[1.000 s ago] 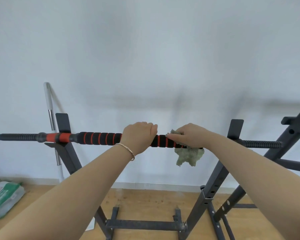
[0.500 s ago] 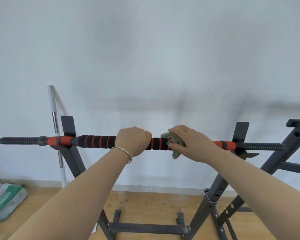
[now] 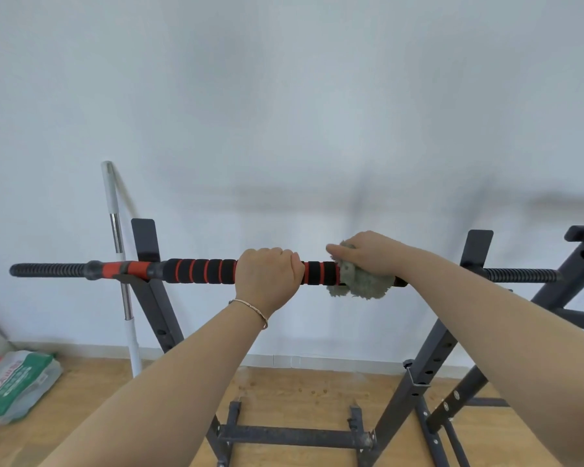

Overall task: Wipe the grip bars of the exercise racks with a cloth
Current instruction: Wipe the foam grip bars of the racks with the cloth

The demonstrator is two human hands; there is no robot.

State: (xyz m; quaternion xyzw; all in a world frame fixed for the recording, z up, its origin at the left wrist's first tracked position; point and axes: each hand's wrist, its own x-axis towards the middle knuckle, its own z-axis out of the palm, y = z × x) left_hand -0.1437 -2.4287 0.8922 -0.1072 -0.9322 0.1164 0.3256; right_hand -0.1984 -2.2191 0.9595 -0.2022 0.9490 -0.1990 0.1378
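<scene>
Left grip (image 3: 267, 278) clenched round bar (image 3: 199, 271) — right grip (image 3: 371, 254) clutching cloth (image 3: 361, 284) on it; steel pole (image 3: 115, 230), sack (image 3: 17, 382) lower left.

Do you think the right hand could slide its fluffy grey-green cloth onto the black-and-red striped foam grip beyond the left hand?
Probably not by sliding: the left hand grips the bar between that foam stretch and the grey-green cloth under the right hand.

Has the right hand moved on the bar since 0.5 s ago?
Yes. Against the black-and-red foam grip bar, the right hand rolled upward from its front to its top, uncovering the fluffy grey-green cloth. Little shift along it.
</scene>
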